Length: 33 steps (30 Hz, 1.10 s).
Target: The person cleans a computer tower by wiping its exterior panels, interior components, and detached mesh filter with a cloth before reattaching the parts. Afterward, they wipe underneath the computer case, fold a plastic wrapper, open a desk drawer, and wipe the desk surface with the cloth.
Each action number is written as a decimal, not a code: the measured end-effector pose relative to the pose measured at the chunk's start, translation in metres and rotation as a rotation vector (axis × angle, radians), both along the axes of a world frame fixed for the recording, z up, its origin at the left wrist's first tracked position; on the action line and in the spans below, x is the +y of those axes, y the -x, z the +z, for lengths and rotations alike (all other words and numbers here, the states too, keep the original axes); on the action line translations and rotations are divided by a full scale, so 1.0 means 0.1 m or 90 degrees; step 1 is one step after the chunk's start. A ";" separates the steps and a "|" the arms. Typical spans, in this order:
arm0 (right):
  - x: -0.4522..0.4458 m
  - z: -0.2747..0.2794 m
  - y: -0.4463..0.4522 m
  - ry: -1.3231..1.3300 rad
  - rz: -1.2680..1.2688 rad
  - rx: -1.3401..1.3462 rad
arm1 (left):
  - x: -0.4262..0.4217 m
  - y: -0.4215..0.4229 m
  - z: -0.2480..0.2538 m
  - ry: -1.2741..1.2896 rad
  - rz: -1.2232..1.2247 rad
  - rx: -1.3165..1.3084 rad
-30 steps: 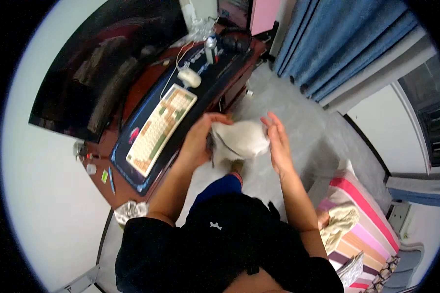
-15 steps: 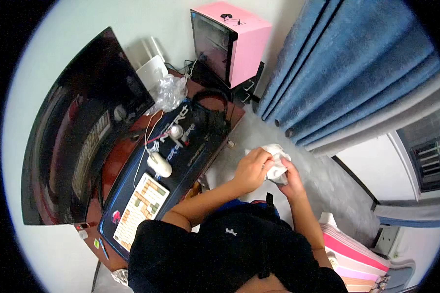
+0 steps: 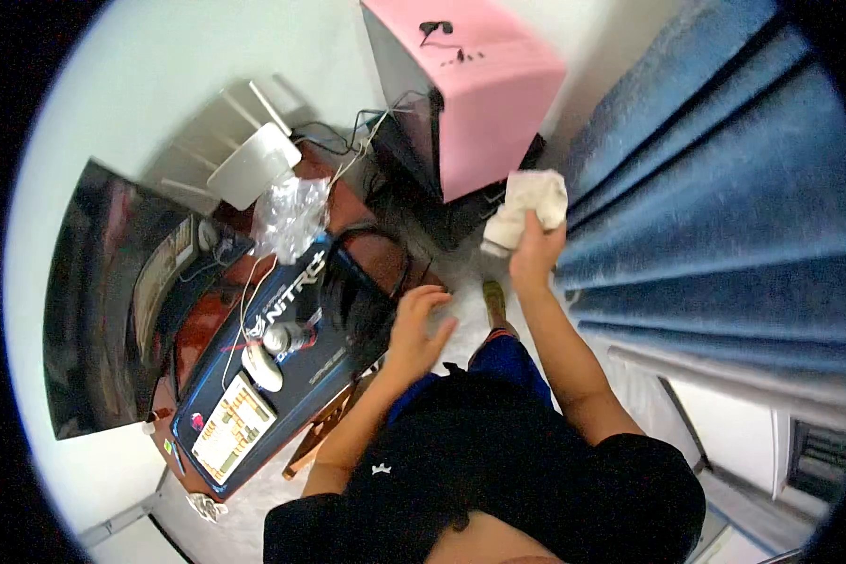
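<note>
My right hand grips a folded white cloth, held up in front of the pink computer case and beside the blue curtain. The thumb lies across the cloth's near side. My left hand is empty, its fingers apart, over the desk's right edge near a black headset. On top of the case lies a small black item with a thin cable.
A curved monitor, a white router, crumpled clear plastic, a white mouse and a keyboard are on the desk at left. The blue curtain hangs at right.
Both hands were on the cloth; my left hand has let go and moved left. My right hand has carried the cloth upward toward the case, and the view has shifted closer to it.
</note>
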State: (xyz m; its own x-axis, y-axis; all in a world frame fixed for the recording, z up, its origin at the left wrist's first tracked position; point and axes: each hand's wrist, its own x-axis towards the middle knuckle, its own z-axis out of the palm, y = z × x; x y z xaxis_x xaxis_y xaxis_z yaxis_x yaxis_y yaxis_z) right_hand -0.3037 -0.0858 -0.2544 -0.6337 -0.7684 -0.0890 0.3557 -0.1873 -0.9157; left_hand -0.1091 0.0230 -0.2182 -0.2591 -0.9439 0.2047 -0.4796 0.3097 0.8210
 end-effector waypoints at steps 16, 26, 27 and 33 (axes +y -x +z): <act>-1.95 -0.77 -0.27 0.058 0.509 0.628 | -3.04 0.72 0.65 0.397 0.227 -0.190; -1.81 -2.41 -1.19 -0.150 -0.099 0.020 | -3.29 0.60 0.40 0.552 0.080 -0.098; -1.78 -2.40 -1.22 -0.162 -0.064 -0.056 | -3.29 0.59 0.40 0.534 0.073 -0.086; -1.90 -0.95 -1.30 0.013 -0.097 0.043 | -3.30 0.57 0.38 0.493 0.060 -0.042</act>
